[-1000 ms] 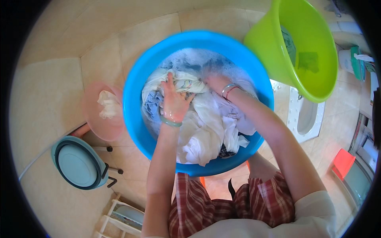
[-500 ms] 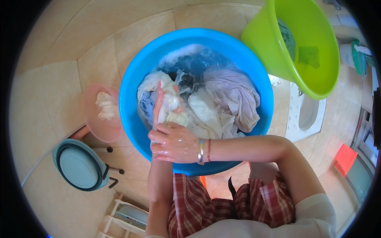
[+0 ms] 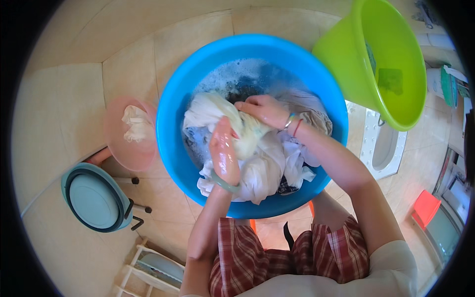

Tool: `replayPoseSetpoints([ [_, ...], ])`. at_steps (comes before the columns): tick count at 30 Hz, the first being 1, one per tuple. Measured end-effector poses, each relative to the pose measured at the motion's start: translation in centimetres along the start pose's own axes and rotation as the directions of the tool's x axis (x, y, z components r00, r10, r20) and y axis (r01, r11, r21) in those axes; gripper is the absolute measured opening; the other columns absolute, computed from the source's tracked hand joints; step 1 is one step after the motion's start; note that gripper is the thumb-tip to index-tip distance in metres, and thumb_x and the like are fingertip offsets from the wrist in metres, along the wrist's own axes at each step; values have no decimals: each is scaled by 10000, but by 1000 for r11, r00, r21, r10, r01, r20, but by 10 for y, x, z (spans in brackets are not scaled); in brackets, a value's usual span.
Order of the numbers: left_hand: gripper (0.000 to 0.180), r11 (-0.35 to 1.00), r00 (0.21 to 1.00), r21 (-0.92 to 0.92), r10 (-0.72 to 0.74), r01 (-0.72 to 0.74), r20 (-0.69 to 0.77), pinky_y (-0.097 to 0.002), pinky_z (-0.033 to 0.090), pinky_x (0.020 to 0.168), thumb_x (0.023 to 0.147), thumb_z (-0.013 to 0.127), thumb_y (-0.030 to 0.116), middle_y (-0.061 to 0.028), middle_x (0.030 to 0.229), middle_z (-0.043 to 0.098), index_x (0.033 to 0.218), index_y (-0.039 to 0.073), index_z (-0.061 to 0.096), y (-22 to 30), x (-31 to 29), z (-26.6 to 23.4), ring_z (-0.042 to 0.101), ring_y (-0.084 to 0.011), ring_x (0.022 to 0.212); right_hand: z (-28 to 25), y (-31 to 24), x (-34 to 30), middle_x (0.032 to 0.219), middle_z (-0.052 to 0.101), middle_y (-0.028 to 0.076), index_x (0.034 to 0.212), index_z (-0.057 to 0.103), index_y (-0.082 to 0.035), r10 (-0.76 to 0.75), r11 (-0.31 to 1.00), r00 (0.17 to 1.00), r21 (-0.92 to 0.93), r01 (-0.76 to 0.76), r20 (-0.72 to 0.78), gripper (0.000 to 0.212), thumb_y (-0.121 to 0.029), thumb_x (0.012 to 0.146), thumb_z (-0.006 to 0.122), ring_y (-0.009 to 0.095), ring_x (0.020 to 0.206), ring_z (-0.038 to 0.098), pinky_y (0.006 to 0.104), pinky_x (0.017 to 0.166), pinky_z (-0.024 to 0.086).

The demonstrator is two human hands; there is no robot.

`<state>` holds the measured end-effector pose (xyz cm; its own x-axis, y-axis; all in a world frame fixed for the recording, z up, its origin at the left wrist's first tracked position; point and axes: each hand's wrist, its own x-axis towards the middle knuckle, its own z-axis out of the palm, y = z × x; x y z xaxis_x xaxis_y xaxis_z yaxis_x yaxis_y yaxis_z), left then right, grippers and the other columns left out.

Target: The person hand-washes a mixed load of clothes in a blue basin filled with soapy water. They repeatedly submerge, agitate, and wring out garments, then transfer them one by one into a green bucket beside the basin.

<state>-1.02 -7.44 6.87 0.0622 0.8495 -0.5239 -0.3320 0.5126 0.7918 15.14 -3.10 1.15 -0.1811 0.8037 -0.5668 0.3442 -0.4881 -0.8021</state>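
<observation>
A big blue basin (image 3: 170, 153) holds sudsy water and wet laundry in front of me. My left hand (image 3: 224, 152), wet and with a pale green bangle at its wrist, is closed on the near-left part of a cream-white garment (image 3: 210, 106). On the garment's far-right side lies my right hand (image 3: 265, 110), fingers curled round the cloth; part of its grip is hidden. White cloth (image 3: 260, 173) is bunched below my hands. A greyish-lavender garment (image 3: 309, 109) rests at the basin's right, partly behind my right wrist.
A lime-green tub (image 3: 341, 54) stands at far right, beside a white squat toilet (image 3: 368, 146). Left of the basin are a pink bowl (image 3: 116, 143) with pale cloth and a grey-green folding basin (image 3: 94, 200). A white rack (image 3: 129, 272) stands lower left; a red-orange object (image 3: 425, 208) is at right.
My right hand has left my left forearm and moved up and right onto the cream-white garment. My left hand has come out of the suds and now grips that garment. The view has shifted slightly.
</observation>
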Motion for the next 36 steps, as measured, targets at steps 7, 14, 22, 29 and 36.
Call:
replayPoseSetpoints([
  [7, 270, 664, 708, 700, -359, -264, 608, -310, 487, 730, 962, 566, 219, -53, 835, 681, 1150, 44, 652, 27, -34, 35, 606, -161, 747, -21, -26, -25, 1070, 653, 94, 1244, 562, 17, 19, 910, 945, 385, -151, 326, 611, -457, 868, 647, 184, 945, 630, 313, 861, 505],
  [14, 295, 784, 983, 594, 118, -179, 140, -321, 511, 752, 866, 714, 178, -88, 986, 677, 1126, 57, 643, 8, -4, -21, 649, -190, 836, -52, 16, -49, 1082, 669, 121, 1236, 574, 16, 186, 796, 979, 571, -202, 87, 494, -354, 911, 596, 198, 998, 641, 333, 871, 517],
  [22, 341, 271, 970, 933, 120, -235, 209, -345, 500, 665, 806, 763, 289, -74, 924, 618, 1088, 133, 652, -36, 46, -32, 617, -209, 740, -27, 8, -63, 1064, 661, 225, 1259, 462, 1, -192, 742, 923, -665, -85, -332, 659, -426, 810, 686, 410, 1000, 625, 447, 840, 520],
  [29, 216, 205, 927, 912, 200, -355, 316, -351, 510, 733, 869, 692, 222, -82, 971, 647, 1029, 100, 615, -36, 59, -37, 640, -204, 798, -48, 11, -56, 939, 674, 190, 1012, 626, -16, -192, 740, 899, -660, -132, -394, 292, -232, 816, 633, 394, 842, 641, 469, 728, 532],
  [36, 154, 987, 994, 146, 56, -69, 93, -405, 517, 898, 1001, 503, 112, -147, 1156, 616, 1150, 78, 482, 21, 43, -78, 625, -247, 1050, -80, 27, -74, 779, 590, 30, 1025, 621, 9, -67, 969, 882, 180, 169, -467, 212, -153, 903, 563, 79, 736, 514, 244, 675, 442],
])
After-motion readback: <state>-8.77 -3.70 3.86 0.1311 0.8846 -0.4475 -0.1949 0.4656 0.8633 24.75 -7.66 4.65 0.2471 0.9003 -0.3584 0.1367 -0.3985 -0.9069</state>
